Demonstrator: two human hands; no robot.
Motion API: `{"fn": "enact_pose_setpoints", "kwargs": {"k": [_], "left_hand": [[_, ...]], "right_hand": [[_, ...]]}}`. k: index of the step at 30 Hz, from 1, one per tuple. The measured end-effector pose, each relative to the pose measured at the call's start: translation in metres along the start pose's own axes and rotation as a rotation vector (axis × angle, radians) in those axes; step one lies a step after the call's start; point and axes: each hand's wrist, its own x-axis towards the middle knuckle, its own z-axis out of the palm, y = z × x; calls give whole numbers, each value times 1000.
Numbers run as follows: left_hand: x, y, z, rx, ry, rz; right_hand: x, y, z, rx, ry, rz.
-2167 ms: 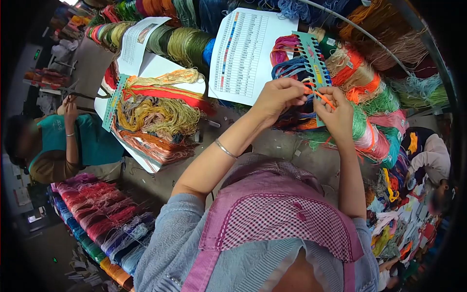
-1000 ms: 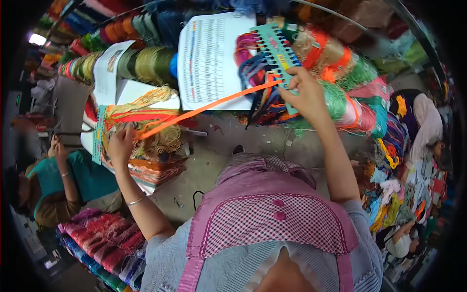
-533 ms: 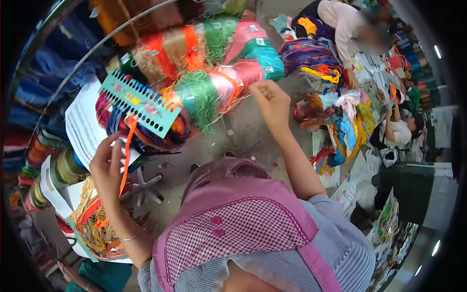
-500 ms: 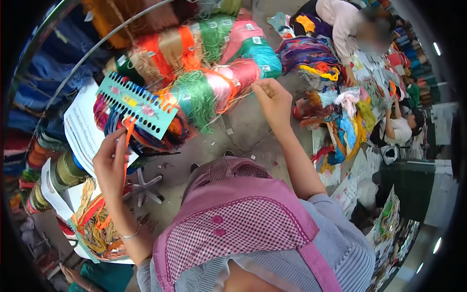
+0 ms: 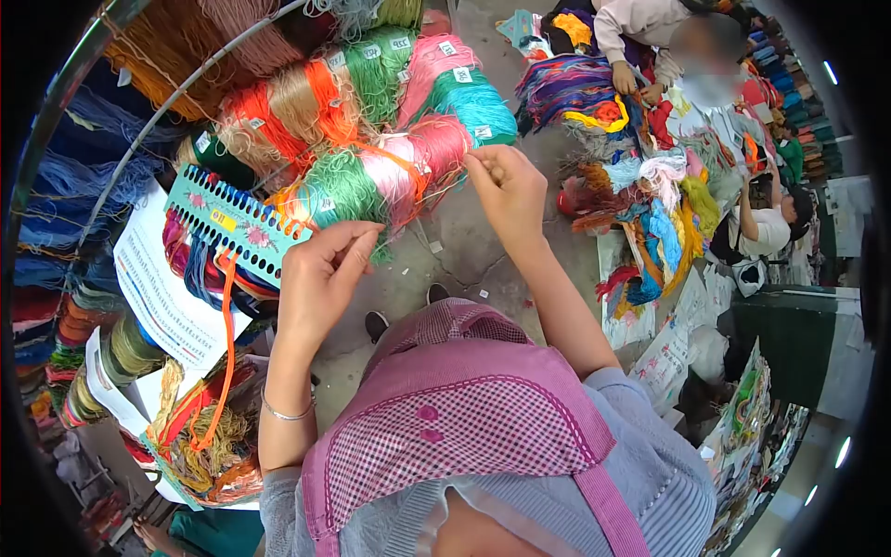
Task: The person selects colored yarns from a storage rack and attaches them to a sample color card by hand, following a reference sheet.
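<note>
My left hand [image 5: 320, 278] is closed in a pinch beside the right edge of a turquoise card [image 5: 237, 216] with rows of holes and a flower print. Whatever is between its fingers is hidden or too thin to see. Orange embroidery thread [image 5: 227, 325] is looped through one of the card's lower holes and hangs down loose. Dark blue and red threads hang from other holes. My right hand [image 5: 509, 190], also pinched, is by the pink thread hank [image 5: 441, 144]; what it grips I cannot make out.
Colourful thread hanks [image 5: 343, 186] with number tags lie ahead. A printed sheet [image 5: 162, 288] sits under the card. A second card [image 5: 176, 469] with tangled threads is at lower left. Across the aisle, a person [image 5: 640, 37] handles threads at a table piled with hanks [image 5: 664, 241].
My left hand has left the orange thread at the card and moved right, towards my right hand. The orange thread now hangs down. The person opposite has brought both hands together.
</note>
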Motion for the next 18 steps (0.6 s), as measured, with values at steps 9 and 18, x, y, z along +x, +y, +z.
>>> {"fn": "enact_pose_setpoints", "kwargs": {"k": [9,18], "left_hand": [[4,-10,15,-94,-90,-34],[1,-8,12,-92,-229,-131]], "right_hand": [[5,-12,-8,-131,-56,-62],[6,-1,-2,-156,-105,-93]]}}
